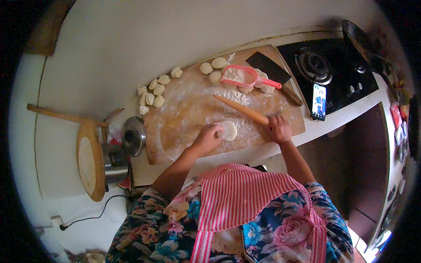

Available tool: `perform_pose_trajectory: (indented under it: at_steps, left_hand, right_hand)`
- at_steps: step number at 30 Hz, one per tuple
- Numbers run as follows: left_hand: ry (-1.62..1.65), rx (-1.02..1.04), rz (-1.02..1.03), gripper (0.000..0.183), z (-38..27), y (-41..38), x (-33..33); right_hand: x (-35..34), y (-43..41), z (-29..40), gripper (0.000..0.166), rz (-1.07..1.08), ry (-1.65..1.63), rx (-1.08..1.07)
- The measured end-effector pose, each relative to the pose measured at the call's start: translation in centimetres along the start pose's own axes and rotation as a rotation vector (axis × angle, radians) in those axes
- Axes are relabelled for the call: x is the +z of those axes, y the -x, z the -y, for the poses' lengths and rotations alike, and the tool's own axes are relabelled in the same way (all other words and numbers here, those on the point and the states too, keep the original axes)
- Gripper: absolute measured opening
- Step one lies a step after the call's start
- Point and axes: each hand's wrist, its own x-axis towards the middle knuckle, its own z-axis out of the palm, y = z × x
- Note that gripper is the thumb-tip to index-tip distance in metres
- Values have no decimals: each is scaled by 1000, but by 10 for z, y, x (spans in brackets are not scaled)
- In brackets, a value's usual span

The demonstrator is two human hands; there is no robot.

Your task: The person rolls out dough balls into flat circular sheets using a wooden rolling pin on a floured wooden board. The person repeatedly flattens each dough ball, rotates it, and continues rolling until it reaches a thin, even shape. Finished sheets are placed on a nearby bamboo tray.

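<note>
Near the front edge of a floured wooden board (184,111), my left hand (208,138) pinches the left edge of a flat round of dough (229,131). My right hand (279,129) grips the near end of a tapered wooden rolling pin (241,110). The pin slants away to the left, its thin tip above loose flour (235,96). Behind it lies a pink scoop (256,79) of flour, resting over several dough pieces (268,88). Three rounded dough pieces (215,77) are left of the scoop. More small dough lumps (159,89) cluster at the board's far left.
A cleaver (268,67) lies at the board's back right. Beyond it are a black gas hob (329,62) and a lit phone (318,102) at the counter edge. On the left stand a glass lid (134,136), a metal pot (115,164) and a wooden-rimmed round item (90,161).
</note>
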Motion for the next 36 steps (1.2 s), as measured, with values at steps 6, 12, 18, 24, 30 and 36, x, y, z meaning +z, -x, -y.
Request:
perform_pose_trajectory:
  at_steps: [6,12,18,24,30,36]
  left_hand:
    - [-169,-7,-473,23,31,-37,6]
    - [-615,139,-333,37,7,-46,86]
    - [-598,38,-311,45,4,-50,85]
    - [-666,30,-307,44,4,-55,80]
    - [-9,-243,-194,33,20,-35,39]
    - [174,-338,58,36,53,-21,44]
  right_hand:
    - [13,-2,-10,22,-85,51,-49]
    - [4,-1,-5,23,-13,18,-11]
    - [12,5,-11,24,66,80,4]
    - [4,-2,-5,27,47,100,-22]
    - [6,-1,-8,26,-35,39,7]
    - [5,-2,-3,25,35,72,17]
